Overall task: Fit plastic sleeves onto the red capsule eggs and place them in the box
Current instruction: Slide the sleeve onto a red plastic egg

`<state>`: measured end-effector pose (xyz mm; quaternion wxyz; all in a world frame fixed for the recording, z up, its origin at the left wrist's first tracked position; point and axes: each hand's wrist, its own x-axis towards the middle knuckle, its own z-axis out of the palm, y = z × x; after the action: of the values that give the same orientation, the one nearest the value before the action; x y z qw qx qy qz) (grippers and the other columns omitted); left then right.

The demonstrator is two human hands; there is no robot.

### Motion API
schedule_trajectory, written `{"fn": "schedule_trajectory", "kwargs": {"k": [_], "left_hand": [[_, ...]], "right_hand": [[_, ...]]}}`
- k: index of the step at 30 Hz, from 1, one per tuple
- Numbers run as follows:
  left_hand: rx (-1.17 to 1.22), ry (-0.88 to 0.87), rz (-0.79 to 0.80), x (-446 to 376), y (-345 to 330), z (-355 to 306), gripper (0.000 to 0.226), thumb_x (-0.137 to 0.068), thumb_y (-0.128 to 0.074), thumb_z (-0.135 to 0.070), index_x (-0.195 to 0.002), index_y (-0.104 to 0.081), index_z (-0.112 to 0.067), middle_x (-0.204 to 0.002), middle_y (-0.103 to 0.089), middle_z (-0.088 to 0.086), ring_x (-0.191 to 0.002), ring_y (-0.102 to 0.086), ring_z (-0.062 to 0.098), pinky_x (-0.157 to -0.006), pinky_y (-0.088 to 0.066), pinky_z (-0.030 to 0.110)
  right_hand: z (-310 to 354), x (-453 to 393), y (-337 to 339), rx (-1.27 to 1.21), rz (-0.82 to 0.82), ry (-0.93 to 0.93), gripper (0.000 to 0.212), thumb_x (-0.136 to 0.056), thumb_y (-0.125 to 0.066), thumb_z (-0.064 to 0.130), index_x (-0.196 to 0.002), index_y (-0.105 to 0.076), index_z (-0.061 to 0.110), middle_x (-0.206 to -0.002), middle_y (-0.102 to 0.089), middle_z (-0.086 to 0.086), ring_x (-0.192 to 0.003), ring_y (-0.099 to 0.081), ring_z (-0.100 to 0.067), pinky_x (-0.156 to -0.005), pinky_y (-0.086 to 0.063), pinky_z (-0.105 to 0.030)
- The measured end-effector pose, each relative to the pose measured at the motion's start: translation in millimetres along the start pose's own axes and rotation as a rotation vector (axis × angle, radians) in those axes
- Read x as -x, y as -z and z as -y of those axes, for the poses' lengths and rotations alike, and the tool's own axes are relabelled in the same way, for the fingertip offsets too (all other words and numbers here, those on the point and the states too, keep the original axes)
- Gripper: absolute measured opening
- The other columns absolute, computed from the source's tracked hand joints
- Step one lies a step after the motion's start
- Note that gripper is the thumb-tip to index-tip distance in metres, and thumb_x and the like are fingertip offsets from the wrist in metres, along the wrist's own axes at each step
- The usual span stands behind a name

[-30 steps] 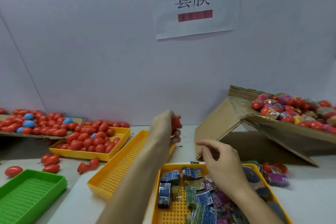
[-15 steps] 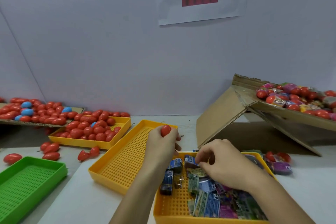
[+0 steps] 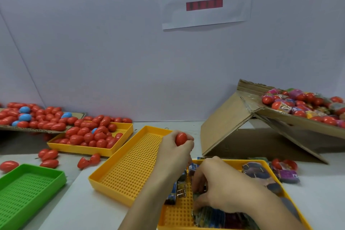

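A person at a white tabletop (image 3: 97, 209) is working midway through a sleeving job, with much of the batch plainly still waiting. The left hand (image 3: 174, 152) is holding one bare red capsule egg (image 3: 181, 138) up over the near edge of an empty yellow tray (image 3: 130, 166), its fingers clamped around the egg's lower half. The right hand (image 3: 222, 190) is reaching down into the near yellow tray of plastic sleeves (image 3: 214, 216), fingers (image 3: 197, 179) curled into the pile; whether they are already pinching a sleeve cannot be told. At far right, the tilted cardboard box (image 3: 291, 123) is holding a good heap of finished, sleeved eggs (image 3: 306, 104), and a few more sleeved eggs are lying on the tabletop just beside the sleeve tray. At far left, a yellow tray of unsleeved eggs (image 3: 89, 136) and a cardboard sheet behind it (image 3: 37, 129) are still heaped with red ones and a few blue, while loose eggs are lying scattered near a green tray (image 3: 28, 192). By this showing the egg in hand is not yet sleeved, and many remain to be done.
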<state>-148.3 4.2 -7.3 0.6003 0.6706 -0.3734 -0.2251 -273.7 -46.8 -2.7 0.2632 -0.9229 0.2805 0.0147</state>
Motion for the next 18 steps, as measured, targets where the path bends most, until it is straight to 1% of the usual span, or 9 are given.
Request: {"fn": "schedule_trajectory", "kwargs": {"k": [2, 5, 6, 8, 9, 11, 13, 16, 18], "left_hand": [[0.000, -0.007, 0.000, 0, 0, 0, 0.008, -0.090, -0.061, -0.005, -0.090, -0.065, -0.012, -0.079, -0.058, 0.007, -0.058, -0.056, 0.015, -0.055, -0.051, 0.024], [0.013, 0.000, 0.000, 0, 2, 0, 0.007, -0.091, -0.061, -0.005, -0.091, -0.065, -0.011, -0.079, -0.059, 0.007, -0.053, -0.056, 0.010, -0.055, -0.052, 0.023], [0.017, 0.003, 0.001, 0, 2, 0, 0.007, -0.091, -0.061, -0.005, -0.092, -0.065, -0.011, -0.079, -0.059, 0.007, -0.052, -0.056, 0.009, -0.055, -0.052, 0.022], [0.019, 0.005, -0.003, -1, 3, 1, 0.007, -0.091, -0.061, -0.005, -0.092, -0.065, -0.012, -0.077, -0.059, 0.006, -0.052, -0.056, 0.009, -0.055, -0.053, 0.021], [0.020, 0.007, -0.006, -1, 3, 2, 0.008, -0.091, -0.061, -0.005, -0.091, -0.065, -0.012, -0.075, -0.058, 0.006, -0.052, -0.056, 0.010, -0.055, -0.053, 0.022], [0.025, 0.006, -0.015, -2, 4, 3, 0.008, -0.091, -0.061, -0.006, -0.090, -0.065, -0.013, -0.072, -0.058, 0.005, -0.054, -0.056, 0.012, -0.056, -0.052, 0.024], [0.005, -0.007, -0.024, -2, 4, 4, 0.008, -0.090, -0.063, -0.007, -0.087, -0.064, -0.015, -0.071, -0.057, 0.003, -0.057, -0.054, 0.012, -0.056, -0.050, 0.023], [-0.017, -0.026, -0.011, 0, 3, 4, 0.007, -0.086, -0.072, -0.016, -0.083, -0.066, -0.019, -0.072, -0.058, -0.004, -0.061, -0.053, 0.012, -0.060, -0.051, 0.024], [0.013, -0.015, 0.053, 2, 2, 4, 0.011, -0.081, -0.078, -0.030, -0.080, -0.069, -0.023, -0.068, -0.059, -0.011, -0.058, -0.053, 0.008, -0.061, -0.052, 0.026]], "right_hand": [[-2, 0, 1, -0.011, -0.021, -0.003, 0.021, -0.080, -0.080, 0.037, -0.098, -0.076, 0.027, -0.098, -0.059, 0.010, -0.085, -0.062, -0.013, -0.076, -0.059, -0.028], [-8, 0, 3, -0.065, -0.053, 0.030, 0.008, -0.084, -0.076, 0.035, -0.090, -0.078, 0.030, -0.092, -0.064, 0.013, -0.086, -0.062, -0.011, -0.072, -0.056, -0.024], [-11, 0, 5, -0.101, -0.061, 0.050, 0.006, -0.085, -0.074, 0.034, -0.087, -0.078, 0.031, -0.089, -0.067, 0.013, -0.086, -0.062, -0.009, -0.072, -0.056, -0.025], [-17, 0, 9, -0.184, -0.095, 0.089, 0.010, -0.088, -0.071, 0.032, -0.083, -0.078, 0.032, -0.085, -0.071, 0.017, -0.084, -0.065, -0.003, -0.074, -0.056, -0.024], [-21, 1, 11, -0.218, -0.148, 0.096, 0.012, -0.090, -0.069, 0.031, -0.081, -0.078, 0.034, -0.083, -0.071, 0.021, -0.083, -0.065, 0.001, -0.072, -0.054, -0.020], [-30, 0, 15, -0.302, -0.329, 0.089, 0.015, -0.091, -0.068, 0.030, -0.079, -0.075, 0.034, -0.080, -0.071, 0.023, -0.078, -0.066, 0.004, -0.068, -0.048, -0.014], [-37, -2, 18, -0.444, -0.486, 0.065, 0.013, -0.092, -0.068, 0.026, -0.081, -0.074, 0.029, -0.076, -0.073, 0.016, -0.071, -0.068, 0.000, -0.067, -0.047, -0.014], [-40, -4, 17, -0.619, -0.569, 0.033, 0.013, -0.093, -0.066, 0.023, -0.084, -0.075, 0.023, -0.072, -0.074, 0.007, -0.064, -0.070, -0.005, -0.063, -0.046, -0.017], [-41, -6, 16, -0.675, -0.570, 0.022, 0.013, -0.094, -0.065, 0.023, -0.086, -0.075, 0.023, -0.070, -0.074, 0.006, -0.063, -0.069, -0.005, -0.057, -0.045, -0.012]]}}
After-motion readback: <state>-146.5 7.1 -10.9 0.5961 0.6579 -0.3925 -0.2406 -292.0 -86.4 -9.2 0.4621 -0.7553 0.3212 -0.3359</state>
